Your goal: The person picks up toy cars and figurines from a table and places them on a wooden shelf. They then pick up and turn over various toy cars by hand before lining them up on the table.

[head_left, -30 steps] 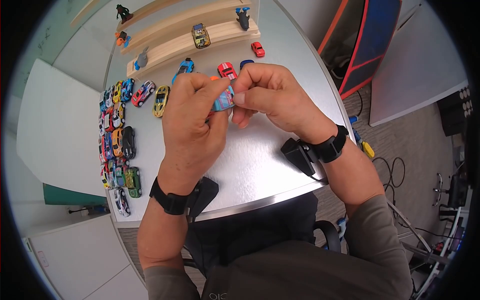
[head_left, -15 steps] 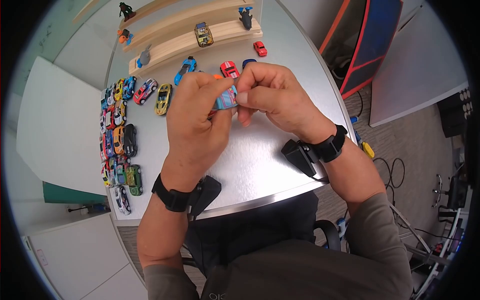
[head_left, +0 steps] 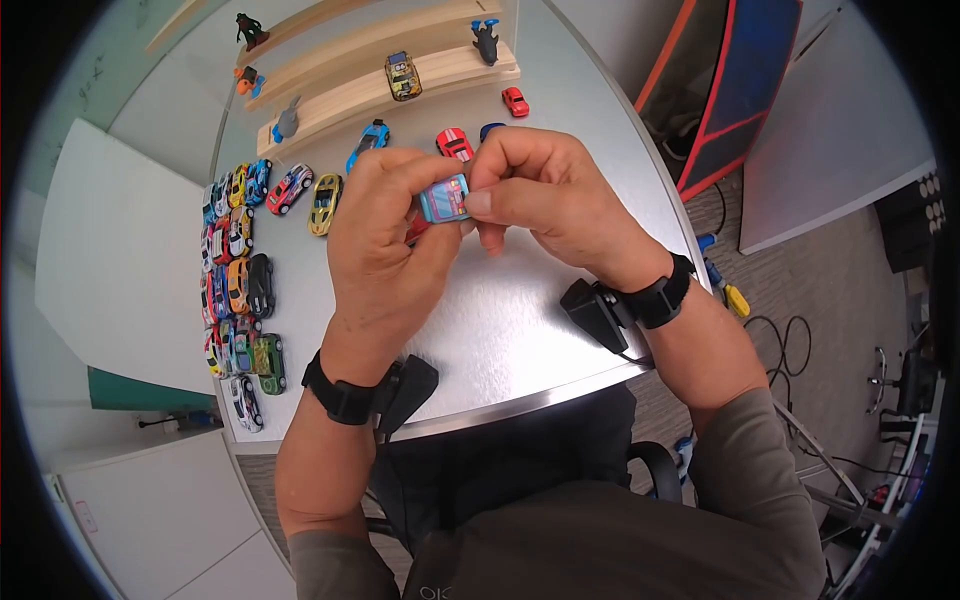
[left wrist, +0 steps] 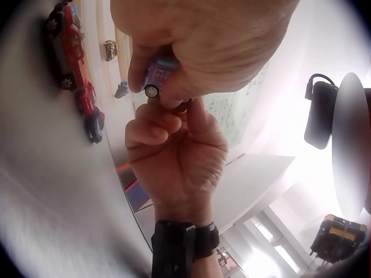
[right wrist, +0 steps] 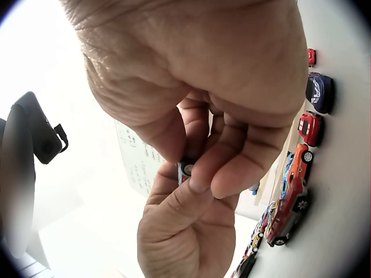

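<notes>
Worktop, left edge lined with toy cars, shelves beyond; left grip and right grip clamped on light-blue car.

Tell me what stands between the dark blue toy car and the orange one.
A red toy car stands between the dark blue car and the orange car, as the right wrist view shows.

Head view looks down; close wrist views, seemingly tilted, share the tabletop
</notes>
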Demonstrator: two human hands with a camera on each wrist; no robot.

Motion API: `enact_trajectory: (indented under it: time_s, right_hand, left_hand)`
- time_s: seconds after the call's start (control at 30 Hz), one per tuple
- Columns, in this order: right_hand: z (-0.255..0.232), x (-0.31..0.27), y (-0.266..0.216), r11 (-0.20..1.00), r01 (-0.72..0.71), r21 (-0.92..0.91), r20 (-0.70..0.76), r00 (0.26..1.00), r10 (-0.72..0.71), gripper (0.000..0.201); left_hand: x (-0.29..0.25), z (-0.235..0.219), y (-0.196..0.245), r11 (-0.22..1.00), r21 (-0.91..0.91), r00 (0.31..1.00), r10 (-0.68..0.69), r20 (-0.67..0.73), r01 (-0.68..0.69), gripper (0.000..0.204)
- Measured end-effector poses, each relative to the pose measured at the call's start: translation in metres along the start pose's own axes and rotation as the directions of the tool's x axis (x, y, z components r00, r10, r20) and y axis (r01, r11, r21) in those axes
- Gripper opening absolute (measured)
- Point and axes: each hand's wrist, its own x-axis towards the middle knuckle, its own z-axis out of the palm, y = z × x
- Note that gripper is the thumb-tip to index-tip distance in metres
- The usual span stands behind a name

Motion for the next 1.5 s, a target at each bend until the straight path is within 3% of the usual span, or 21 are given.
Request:
enact_trajectory:
  time_s: [0.1, 0.17, 0.37, 0.57, 1.2, 1.37, 1.5]
  right_hand:
    - [0.0, 0.0, 0.0, 1.0, -0.01, -0.018, -0.003, 1.0, 0.01, 0.008]
    - [0.0, 0.0, 0.001, 1.0, -0.007, -0.017, -0.001, 1.0, 0.007, 0.008]
    - [0.0, 0.0, -0.001, 1.0, -0.015, -0.026, -0.009, 1.0, 0.015, 0.008]
    - [-0.003, 0.001, 0.0, 0.999, -0.036, -0.017, -0.011, 0.999, 0.036, 0.01]
    - [-0.01, 0.004, 0.004, 0.996, -0.084, 0.027, -0.007, 0.996, 0.084, 0.012]
    - [-0.015, 0.004, 0.005, 0.998, -0.067, 0.021, 0.029, 0.997, 0.066, 0.011]
    - [-0.014, 0.004, 0.004, 0.999, -0.049, -0.005, 0.024, 0.999, 0.049, 0.011]
  left_hand:
    - [0.0, 0.001, -0.001, 1.0, 0.001, 1.0, 0.012, 0.005, -0.012, 0.046]
    - [0.002, 0.006, 0.003, 0.998, 0.052, 0.992, 0.049, -0.119, -0.043, 0.042]
    - [0.003, 0.007, 0.008, 0.995, 0.096, 0.99, 0.045, -0.134, -0.032, 0.043]
    - [0.004, 0.003, 0.014, 0.975, 0.217, 0.993, 0.066, -0.093, -0.045, 0.041]
    - [0.007, 0.003, 0.015, 0.97, 0.239, 0.991, 0.066, -0.116, -0.036, 0.038]
    - [0.005, -0.001, 0.013, 0.986, 0.156, 0.998, -0.044, -0.05, 0.051, 0.041]
    - [0.005, -0.001, 0.012, 0.989, 0.14, 0.999, -0.032, -0.035, 0.037, 0.041]
